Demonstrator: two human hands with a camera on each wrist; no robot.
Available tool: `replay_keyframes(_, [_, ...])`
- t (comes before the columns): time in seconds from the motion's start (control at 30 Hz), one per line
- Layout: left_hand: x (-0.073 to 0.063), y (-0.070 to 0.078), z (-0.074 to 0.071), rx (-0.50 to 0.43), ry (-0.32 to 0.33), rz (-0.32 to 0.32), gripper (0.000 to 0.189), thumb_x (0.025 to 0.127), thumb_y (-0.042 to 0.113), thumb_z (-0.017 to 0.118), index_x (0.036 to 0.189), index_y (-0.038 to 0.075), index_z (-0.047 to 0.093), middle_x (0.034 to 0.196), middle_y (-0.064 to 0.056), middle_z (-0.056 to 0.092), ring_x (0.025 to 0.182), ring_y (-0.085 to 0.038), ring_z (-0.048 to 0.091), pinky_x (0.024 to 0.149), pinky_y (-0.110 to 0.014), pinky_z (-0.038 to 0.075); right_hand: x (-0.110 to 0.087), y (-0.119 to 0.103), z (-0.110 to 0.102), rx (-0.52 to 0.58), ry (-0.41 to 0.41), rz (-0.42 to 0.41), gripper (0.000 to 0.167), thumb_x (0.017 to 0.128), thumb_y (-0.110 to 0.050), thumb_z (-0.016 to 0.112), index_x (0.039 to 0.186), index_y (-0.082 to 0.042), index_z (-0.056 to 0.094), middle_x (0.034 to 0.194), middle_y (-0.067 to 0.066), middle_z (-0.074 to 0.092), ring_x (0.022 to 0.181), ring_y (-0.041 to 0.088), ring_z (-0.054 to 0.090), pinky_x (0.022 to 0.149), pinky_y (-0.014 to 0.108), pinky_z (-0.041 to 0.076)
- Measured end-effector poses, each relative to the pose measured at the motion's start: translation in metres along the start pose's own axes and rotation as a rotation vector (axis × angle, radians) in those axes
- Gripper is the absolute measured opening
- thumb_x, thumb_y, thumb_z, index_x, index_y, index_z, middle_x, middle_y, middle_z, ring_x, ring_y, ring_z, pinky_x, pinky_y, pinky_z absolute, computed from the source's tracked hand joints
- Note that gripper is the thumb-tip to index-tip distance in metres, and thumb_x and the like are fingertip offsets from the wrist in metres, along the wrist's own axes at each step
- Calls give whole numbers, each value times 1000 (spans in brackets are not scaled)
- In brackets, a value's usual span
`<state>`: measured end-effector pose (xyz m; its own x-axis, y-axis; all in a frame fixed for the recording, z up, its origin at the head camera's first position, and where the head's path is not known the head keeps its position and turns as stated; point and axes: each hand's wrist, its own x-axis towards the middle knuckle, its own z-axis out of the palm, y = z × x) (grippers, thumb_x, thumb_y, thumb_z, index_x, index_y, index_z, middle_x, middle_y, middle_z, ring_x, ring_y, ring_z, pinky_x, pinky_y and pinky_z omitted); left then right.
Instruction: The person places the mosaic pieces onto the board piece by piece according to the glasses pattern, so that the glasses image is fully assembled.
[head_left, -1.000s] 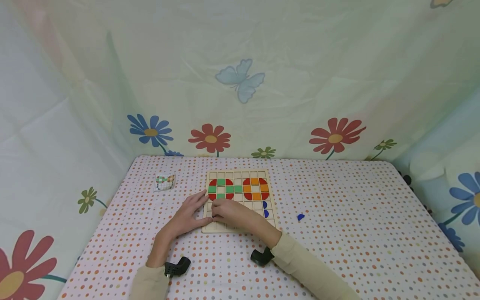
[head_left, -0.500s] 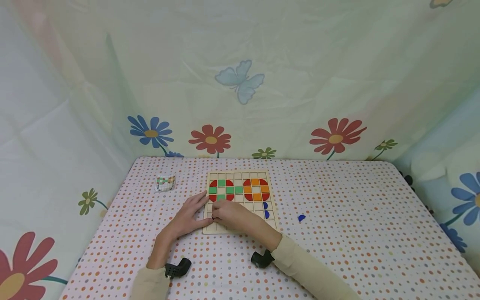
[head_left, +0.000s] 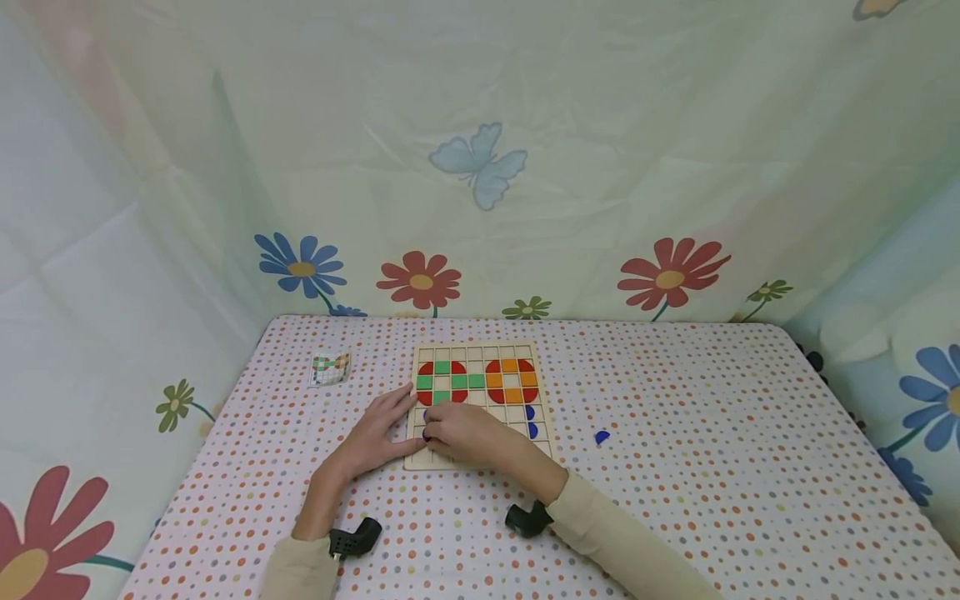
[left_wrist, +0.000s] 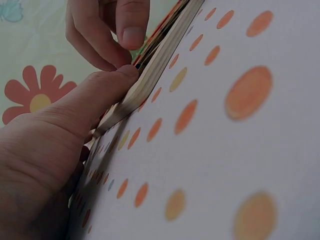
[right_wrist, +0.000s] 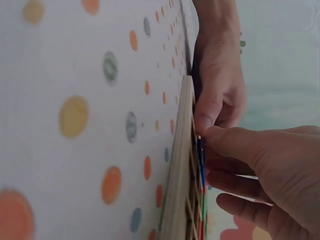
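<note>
A wooden grid board (head_left: 545,450) lies on the table with red, green and orange pieces set in its upper rows. My left hand (head_left: 375,432) lies along the board's left side, fingers extended and thumb (left_wrist: 107,87) on its edge near the front corner. Bent over the board's lower left, my right hand (head_left: 468,432) pinches a small blue half-round piece (right_wrist: 201,155) close to the left thumb. Another blue piece (head_left: 426,414) peeks out at its fingers. Two blue half-round pieces (head_left: 532,422) sit in the grid's right part. The right palm hides several cells.
One loose blue half-round piece (head_left: 602,437) lies on the dotted tablecloth right of the board. A small pattern card (head_left: 330,369) rests at the left, slightly curled. Behind the table hangs a flower-printed curtain (head_left: 585,167).
The right hand has shifted very slightly toward the front and right, uncovering a blue piece at its fingertips. The left hand stays at the board's edge.
</note>
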<state>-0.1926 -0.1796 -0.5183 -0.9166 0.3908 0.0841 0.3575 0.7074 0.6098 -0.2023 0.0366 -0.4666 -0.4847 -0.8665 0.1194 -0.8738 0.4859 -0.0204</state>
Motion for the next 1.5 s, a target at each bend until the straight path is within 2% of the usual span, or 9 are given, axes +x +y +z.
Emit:
replay_keyframes(0.2, [0, 0, 0, 2, -5, -12, 82, 86, 52, 68, 151, 15, 36, 163, -4, 23, 148, -33, 22, 113, -61, 28, -15, 4, -11, 59, 38, 27, 18, 96, -23, 62, 107, -15, 74, 108, -2, 68, 99, 11, 63, 88, 22, 53])
replay_keyframes(0.43, [1, 2, 0, 12, -9, -32, 82, 85, 52, 70, 151, 15, 37, 163, -3, 23, 149, -33, 22, 113, -60, 29, -63, 22, -19, 99, 115, 66, 19, 91, -22, 69, 107, -13, 73, 106, -1, 68, 96, 12, 63, 82, 22, 54])
replay_keyframes(0.67, [1, 3, 1, 20, -15, -46, 83, 84, 53, 70, 151, 15, 37, 163, -3, 23, 149, -32, 21, 113, -59, 30, -122, 55, -29, 134, 115, 293, 20, 87, -21, 73, 106, -13, 73, 106, 0, 67, 97, 15, 64, 80, 31, 56])
replay_keyframes(0.8, [1, 3, 2, 28, -12, -44, 83, 84, 53, 70, 151, 14, 38, 162, -4, 24, 149, -33, 22, 113, -59, 30, -148, 72, -35, 163, 78, 416, 22, 86, -21, 74, 107, -13, 73, 107, 1, 67, 97, 17, 65, 80, 34, 57])
replay_keyframes(0.9, [1, 4, 1, 22, -3, -45, 83, 84, 52, 71, 150, 14, 39, 162, -4, 24, 148, -33, 22, 113, -60, 30, -162, 84, -41, 202, 12, 491, 21, 87, -21, 73, 106, -13, 73, 104, 1, 66, 94, 17, 64, 78, 34, 56])
replay_keyframes(1.0, [1, 6, 1, 10, -1, -45, 83, 83, 51, 71, 150, 13, 39, 162, -5, 25, 148, -34, 22, 113, -60, 30, -171, 94, -47, 257, -73, 540, 20, 86, -20, 74, 104, -11, 73, 102, 1, 66, 91, 16, 63, 76, 32, 54])
replay_keyframes(1.13, [0, 6, 1, 8, -2, -47, 83, 83, 50, 71, 150, 13, 39, 162, -4, 24, 148, -34, 21, 113, -60, 29, -175, 100, -51, 297, -134, 546, 19, 84, -18, 76, 101, -11, 74, 99, 0, 66, 87, 15, 63, 73, 29, 52])
replay_keyframes(1.37, [0, 2, 1, 8, -3, -50, 84, 83, 52, 71, 150, 14, 38, 162, -3, 24, 149, -34, 20, 113, -61, 29, -176, 101, -49, 342, -139, 524, 18, 83, -15, 77, 99, -9, 74, 95, -1, 65, 81, 11, 61, 69, 24, 51])
replay_keyframes(1.5, [1, 1, 2, 11, -2, -49, 84, 83, 52, 71, 151, 15, 37, 162, -2, 23, 149, -33, 20, 113, -60, 29, -178, 104, -47, 376, -175, 537, 17, 81, -13, 78, 96, -10, 73, 90, -2, 61, 78, 9, 56, 67, 23, 48])
